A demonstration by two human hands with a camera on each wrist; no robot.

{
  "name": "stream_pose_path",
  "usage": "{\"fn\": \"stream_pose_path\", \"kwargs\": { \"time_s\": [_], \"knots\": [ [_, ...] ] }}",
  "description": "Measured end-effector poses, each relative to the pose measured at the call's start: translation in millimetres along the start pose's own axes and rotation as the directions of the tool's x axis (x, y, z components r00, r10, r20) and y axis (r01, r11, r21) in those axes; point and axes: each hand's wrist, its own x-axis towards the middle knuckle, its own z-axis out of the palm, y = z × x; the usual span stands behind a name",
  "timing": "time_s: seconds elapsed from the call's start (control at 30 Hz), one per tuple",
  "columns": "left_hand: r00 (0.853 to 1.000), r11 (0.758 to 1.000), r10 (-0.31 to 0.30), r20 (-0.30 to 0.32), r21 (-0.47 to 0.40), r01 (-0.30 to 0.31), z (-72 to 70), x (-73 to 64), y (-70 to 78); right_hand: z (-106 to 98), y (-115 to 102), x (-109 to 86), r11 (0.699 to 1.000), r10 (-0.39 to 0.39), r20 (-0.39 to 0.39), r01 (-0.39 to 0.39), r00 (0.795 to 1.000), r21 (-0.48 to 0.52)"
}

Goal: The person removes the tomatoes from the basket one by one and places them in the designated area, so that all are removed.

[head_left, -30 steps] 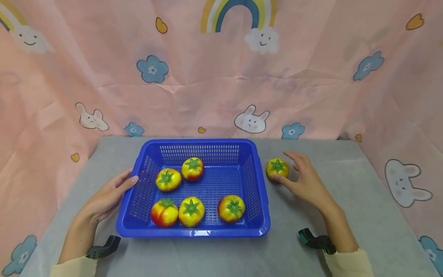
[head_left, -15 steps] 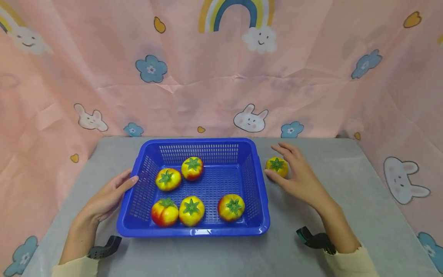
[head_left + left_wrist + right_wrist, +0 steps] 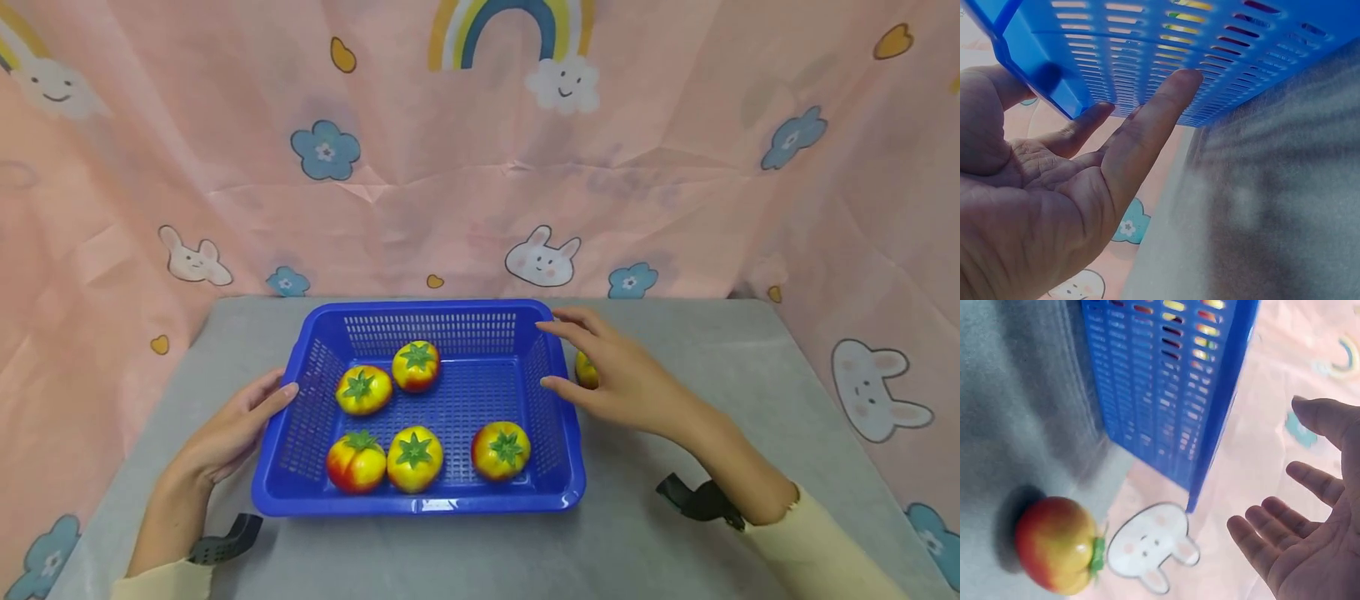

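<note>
1. Your left hand (image 3: pixel 232 429) is pinching the blue basket (image 3: pixel 495 504) by its rim.
2. Your right hand (image 3: pixel 618 375) is hovering, fingers spread, near its right rim.
3. 5 fruits (image 3: pixel 416 459) are sitting inside; 1 outer fruit (image 3: pixel 1057 544) is lying right.

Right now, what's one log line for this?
left hand: holds rectangular blue plastic basket | right hand: empty, above basket's right rim | inside: five round red-yellow fruits, green leafy tops | outside: one similar fruit, grey table

- Head view: soft, even light; glare on basket (image 3: pixel 438 505).
- Left wrist: left hand (image 3: pixel 1075 181) dim, table (image 3: pixel 1272 187) shadow-streaked.
- Right wrist: backdrop (image 3: pixel 1266 406) washed pale, shadow beside fruit (image 3: pixel 1057 544).
</note>
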Motion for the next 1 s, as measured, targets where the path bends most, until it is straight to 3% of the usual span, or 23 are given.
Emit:
{"fn": "stream_pose_path", "kwargs": {
  "time_s": [0.2, 0.4, 0.67, 0.83, 1.0],
  "knots": [
    [1.000, 1.000, 0.002, 0.004, -0.011, -0.002, -3.6, -3.5, -2.6, -1.8, -21.5, 12.2, 0.997, -0.080, 0.142, 0.082, 0.987, -0.010],
    [1.000, 1.000, -0.008, -0.012, -0.001, 0.008, -2.4, -3.8, -3.4, -3.8, -37.7, 21.5, 0.986, -0.160, 0.265, 0.164, 0.951, 0.010],
    [1.000, 1.000, -0.004, -0.005, -0.009, 0.004, -1.3, -1.6, -2.6, -0.5, -56.7, 37.8, 0.981, -0.192, 0.466, 0.178, 0.864, 0.074],
    [1.000, 1.000, -0.007, -0.006, 0.001, 0.007, -1.0, 1.0, -1.3, 9.6, -64.5, 47.2, 0.986, -0.160, 0.583, 0.161, 0.796, 0.051],
    [1.000, 1.000, -0.014, -0.011, 0.003, 0.014, -0.9, 0.8, -1.3, 22.4, -71.6, 53.1, 0.985, -0.127, 0.656, 0.173, 0.744, -0.005]
  ]
}}
